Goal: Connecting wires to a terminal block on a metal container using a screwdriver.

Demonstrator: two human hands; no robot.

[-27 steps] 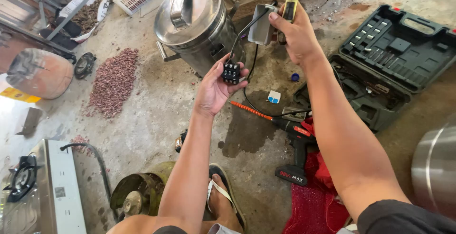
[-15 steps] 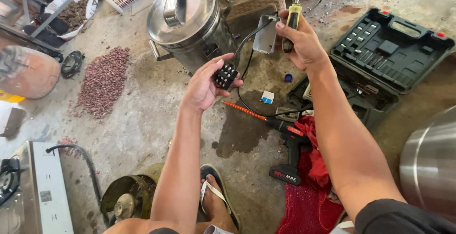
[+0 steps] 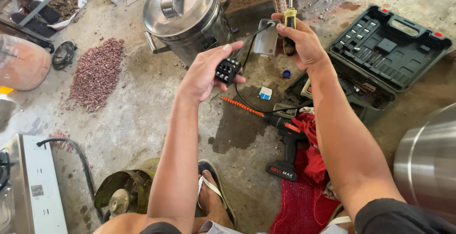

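Two hands raised over concrete floor [image 3: 142,115]. Left hand [image 3: 205,72] pinches small black terminal block [image 3: 227,69], fingers curled snug around it. Right hand [image 3: 300,44] closed tight on yellow-black screwdriver [image 3: 290,19], shaft cut off by top edge; same hand also grips small grey box [image 3: 266,38]. Black cable [image 3: 247,48] runs from box toward block, then down to floor. Block's underside hidden by palm. Steel pot [image 3: 185,13] at 11 o'clock of block, near. Open tool case [image 3: 380,53] at 3 o'clock. Cordless drill [image 3: 285,141] at 5 o'clock, on floor. Bare floor at 8 o'clock.
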